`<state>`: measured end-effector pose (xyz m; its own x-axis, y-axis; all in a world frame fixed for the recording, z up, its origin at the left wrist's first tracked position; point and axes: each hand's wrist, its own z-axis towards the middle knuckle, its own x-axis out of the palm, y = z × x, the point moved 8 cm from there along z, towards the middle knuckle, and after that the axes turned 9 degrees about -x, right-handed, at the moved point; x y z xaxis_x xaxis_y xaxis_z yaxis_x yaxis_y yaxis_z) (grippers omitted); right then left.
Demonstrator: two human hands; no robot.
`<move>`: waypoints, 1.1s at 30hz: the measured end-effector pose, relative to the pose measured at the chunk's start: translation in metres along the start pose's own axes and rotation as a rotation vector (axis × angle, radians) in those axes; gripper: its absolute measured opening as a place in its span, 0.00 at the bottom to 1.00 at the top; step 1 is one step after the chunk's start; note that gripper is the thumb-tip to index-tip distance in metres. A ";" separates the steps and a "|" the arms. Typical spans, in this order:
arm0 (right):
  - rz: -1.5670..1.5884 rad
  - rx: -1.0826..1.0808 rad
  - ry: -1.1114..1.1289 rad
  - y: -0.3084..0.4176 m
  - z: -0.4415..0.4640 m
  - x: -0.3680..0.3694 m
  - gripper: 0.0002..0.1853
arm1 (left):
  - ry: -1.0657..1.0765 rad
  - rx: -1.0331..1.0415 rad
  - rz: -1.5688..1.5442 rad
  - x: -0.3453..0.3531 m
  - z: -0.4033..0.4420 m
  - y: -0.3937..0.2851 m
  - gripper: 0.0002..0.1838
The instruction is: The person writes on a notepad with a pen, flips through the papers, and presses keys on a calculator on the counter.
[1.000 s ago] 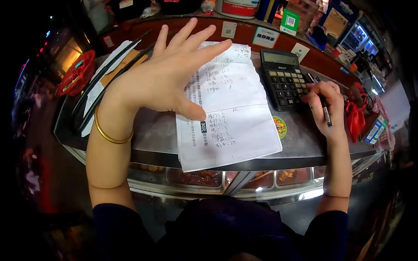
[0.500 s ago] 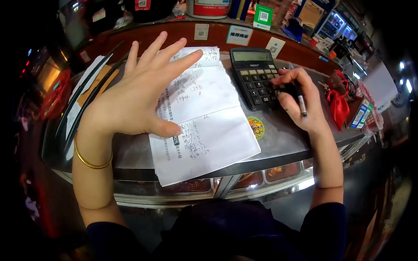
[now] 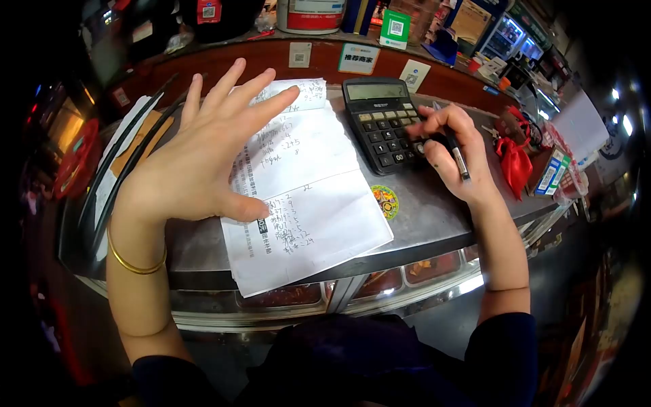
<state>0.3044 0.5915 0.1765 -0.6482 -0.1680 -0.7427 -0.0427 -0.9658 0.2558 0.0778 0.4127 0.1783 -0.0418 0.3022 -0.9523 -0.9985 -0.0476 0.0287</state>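
A sheet of paper (image 3: 325, 203) with handwritten lists and sums lies on the dark counter. My left hand (image 3: 193, 163), with a gold bangle at the wrist, spreads its fingers over the paper's left side. Its thumb tip is at the written column; whether it presses down I cannot tell. A black desk calculator (image 3: 377, 104) lies to the right of the paper. Over its right-hand keys is my right hand (image 3: 475, 163), fingers bent, the index fingertip at the keypad. That hand keeps a black pen (image 3: 457, 157) tucked in it, tip pointing down toward me.
A round colourful sticker (image 3: 385, 202) is on the counter below the calculator. Red pouch (image 3: 514, 166) and a small box (image 3: 553, 173) stand at the right. Black tongs-like bars (image 3: 129, 159) lie at the left. QR-code signs (image 3: 394, 29) line the back ledge.
The whole view has shifted slightly, with the counter things appearing a little further left. My right index finger has moved slightly over the keys. The left hand stays spread over the paper.
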 end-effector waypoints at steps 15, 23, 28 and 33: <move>-0.176 0.018 -0.025 0.000 0.000 -0.011 0.08 | -0.047 -0.024 -0.102 -0.006 -0.004 -0.006 0.68; -0.179 0.026 -0.004 0.002 0.000 -0.010 0.09 | -0.055 0.020 -0.125 -0.006 -0.006 -0.013 0.66; -0.186 0.025 0.017 0.001 -0.001 -0.007 0.09 | -0.036 0.000 -0.119 -0.007 -0.006 -0.013 0.65; -0.159 0.034 0.041 -0.001 0.000 -0.007 0.08 | -0.044 0.020 -0.079 -0.005 -0.007 -0.011 0.63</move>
<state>0.3090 0.5940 0.1811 -0.5998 -0.0223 -0.7998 -0.1686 -0.9736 0.1536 0.0893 0.4050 0.1810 0.0364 0.3460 -0.9375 -0.9992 -0.0030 -0.0399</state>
